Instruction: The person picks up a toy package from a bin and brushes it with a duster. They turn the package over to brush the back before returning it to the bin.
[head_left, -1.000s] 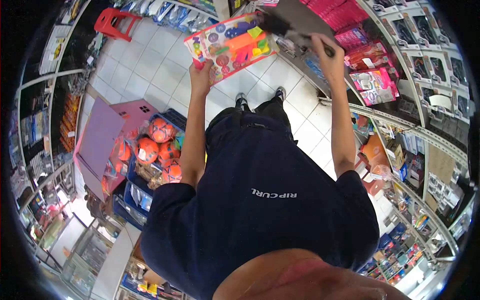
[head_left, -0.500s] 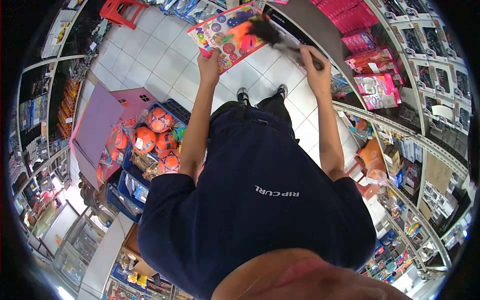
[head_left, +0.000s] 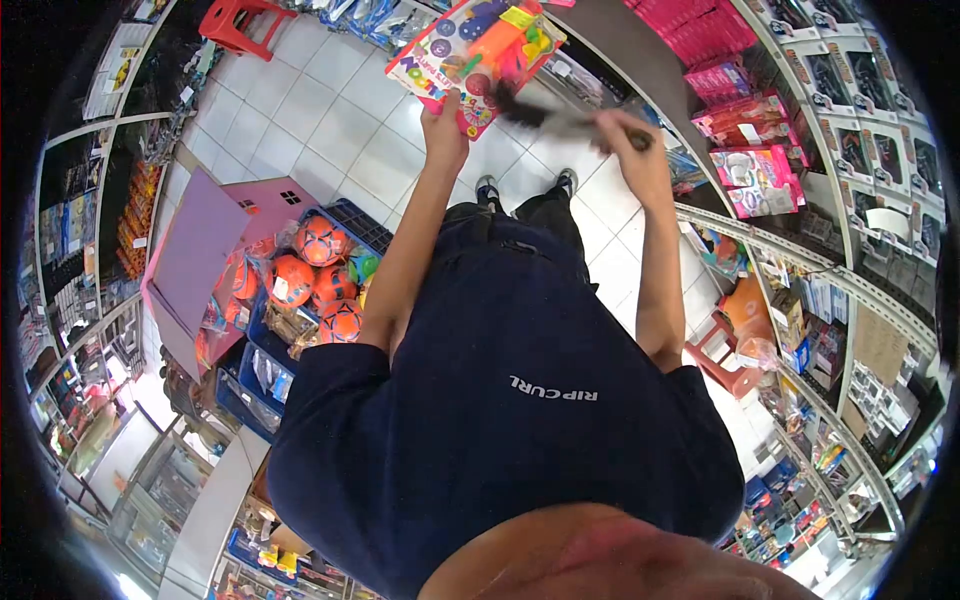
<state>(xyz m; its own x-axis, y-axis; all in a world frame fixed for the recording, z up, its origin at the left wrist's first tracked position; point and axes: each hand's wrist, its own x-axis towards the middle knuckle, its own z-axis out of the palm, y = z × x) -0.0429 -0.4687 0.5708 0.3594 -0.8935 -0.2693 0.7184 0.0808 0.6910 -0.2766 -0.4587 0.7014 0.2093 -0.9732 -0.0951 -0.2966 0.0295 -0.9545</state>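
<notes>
My left hand (head_left: 445,125) is raised in front of me and grips the lower edge of a flat, colourful toy package (head_left: 475,50) with orange and yellow plastic pieces under a clear blister. My right hand (head_left: 625,140) is shut on the handle of a dark-bristled brush (head_left: 545,112). The bristle end points left and touches the package's lower corner, just beside my left hand. Below both hands I see my dark blue shirt and my shoes on the white tiled floor.
Shelves with pink boxed toys (head_left: 750,165) run along the right. Blue crates of orange balls (head_left: 320,270) and a pink toy house (head_left: 215,260) stand on the left. A red stool (head_left: 235,20) sits far left; another low stool (head_left: 720,350) is at my right.
The package has gone higher and to the right. The brush has swept down from the package's face to its lower corner, and my right hand has stayed near the shelf.
</notes>
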